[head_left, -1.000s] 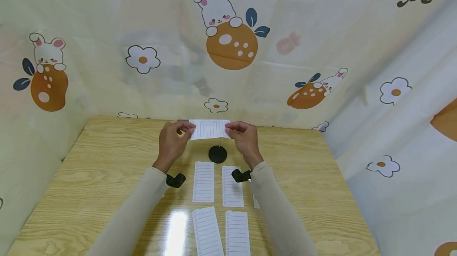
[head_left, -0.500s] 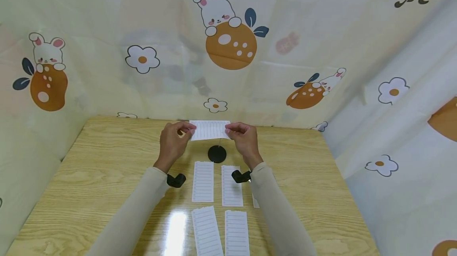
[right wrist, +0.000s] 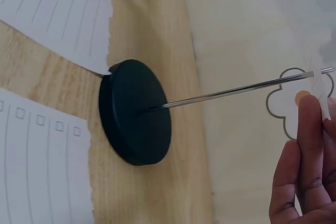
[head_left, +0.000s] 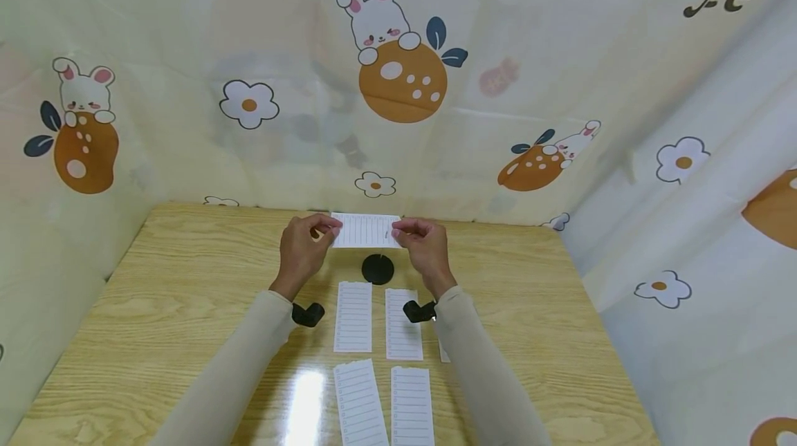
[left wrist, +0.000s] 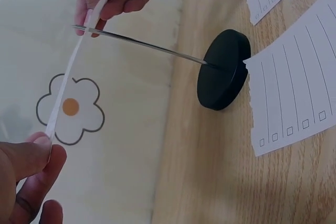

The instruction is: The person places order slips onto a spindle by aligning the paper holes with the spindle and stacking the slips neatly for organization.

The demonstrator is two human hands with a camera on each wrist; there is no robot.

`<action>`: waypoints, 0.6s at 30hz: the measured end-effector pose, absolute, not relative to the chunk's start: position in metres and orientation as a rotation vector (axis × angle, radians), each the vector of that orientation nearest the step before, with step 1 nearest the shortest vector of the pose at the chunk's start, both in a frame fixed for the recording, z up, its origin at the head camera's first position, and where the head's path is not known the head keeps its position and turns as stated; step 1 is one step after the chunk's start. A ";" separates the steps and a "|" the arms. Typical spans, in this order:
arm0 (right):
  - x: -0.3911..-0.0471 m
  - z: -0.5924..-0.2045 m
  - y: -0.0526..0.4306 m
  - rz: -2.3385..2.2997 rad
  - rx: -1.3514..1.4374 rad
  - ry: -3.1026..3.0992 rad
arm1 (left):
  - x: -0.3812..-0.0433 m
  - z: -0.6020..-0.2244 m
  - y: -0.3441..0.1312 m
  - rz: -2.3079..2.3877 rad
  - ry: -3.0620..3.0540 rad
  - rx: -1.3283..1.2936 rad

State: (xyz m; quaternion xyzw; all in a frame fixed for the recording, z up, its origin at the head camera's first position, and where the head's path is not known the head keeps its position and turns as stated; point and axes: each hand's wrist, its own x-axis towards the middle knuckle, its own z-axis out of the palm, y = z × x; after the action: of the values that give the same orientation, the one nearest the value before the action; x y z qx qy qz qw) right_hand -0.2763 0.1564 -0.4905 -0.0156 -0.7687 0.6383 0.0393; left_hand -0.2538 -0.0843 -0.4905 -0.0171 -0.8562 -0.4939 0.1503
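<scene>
My left hand point(head_left: 303, 252) and right hand point(head_left: 427, 252) pinch opposite ends of a small lined paper slip point(head_left: 366, 231), held stretched between them. Below the slip stands a paper spike, its round black base point(head_left: 378, 270) on the table. Seen from the left wrist, the thin metal rod point(left wrist: 152, 49) meets the slip close to the right hand's fingers, and its tip point(left wrist: 79, 27) sticks out on the far side. The right wrist view also shows the rod point(right wrist: 231, 93) passing through the slip point(right wrist: 316, 90) beside the right fingertips.
Several torn-edged lined slips lie on the wooden table point(head_left: 187, 280) in front of the spike, such as one point(head_left: 353, 318) near the base and one point(head_left: 411, 404) closer to the person. Another is partly under the right forearm. A patterned curtain point(head_left: 280, 149) borders the table behind.
The slip and both hands have come down slightly toward the base. A small dark tip now shows on the slip's face near its right end.
</scene>
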 end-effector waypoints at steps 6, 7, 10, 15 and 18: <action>-0.276 -0.497 0.156 1.978 -0.065 -2.342 | -0.254 -0.493 -0.084 -1.439 -2.467 -0.041; -0.276 -0.498 0.157 1.978 -0.065 -2.342 | -0.254 -0.494 -0.084 -1.438 -2.472 -0.039; -0.276 -0.501 0.157 1.977 -0.065 -2.347 | -0.254 -0.497 -0.084 -1.436 -2.491 -0.026; -0.275 -0.505 0.158 1.978 -0.074 -2.371 | -0.255 -0.502 -0.084 -1.458 -2.510 0.000; -0.275 -0.508 0.158 1.964 -0.081 -2.390 | -0.255 -0.505 -0.084 -1.459 -2.517 0.000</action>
State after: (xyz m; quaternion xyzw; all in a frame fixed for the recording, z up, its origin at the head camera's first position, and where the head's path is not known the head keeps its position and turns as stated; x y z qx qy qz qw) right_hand -0.2750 0.1578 -0.5083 -0.0263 -0.7721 0.6345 0.0234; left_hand -0.2554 -0.0842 -0.5053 -0.0001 -0.8593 -0.4981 0.1159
